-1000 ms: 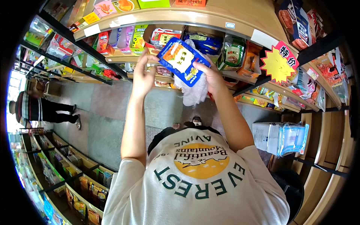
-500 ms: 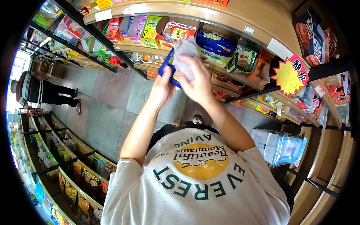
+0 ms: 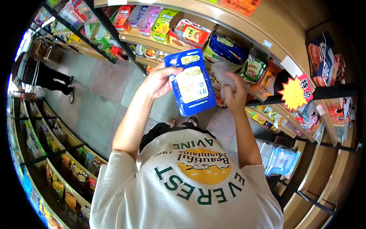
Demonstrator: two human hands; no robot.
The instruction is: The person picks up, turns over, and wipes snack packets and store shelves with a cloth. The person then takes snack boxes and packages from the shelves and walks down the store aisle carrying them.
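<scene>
Mid-frame, our left hand point(image 3: 160, 82) grips a blue packet point(image 3: 190, 82); our right hand point(image 3: 235, 93) clutches a grey cloth point(image 3: 222, 72). Upper centre, an open box point(image 3: 213, 57) holds dark-blue pouches point(image 3: 227, 46).

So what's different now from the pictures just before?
The flat blue plastic packet has gone from the right hand to the left hand and been turned over, its large pale label showing. The right hand, just now pressing the fluffy grey cloth against the packet, has moved away to the right, keeping the cloth. The background person in dark trousers still stands at the left.
</scene>
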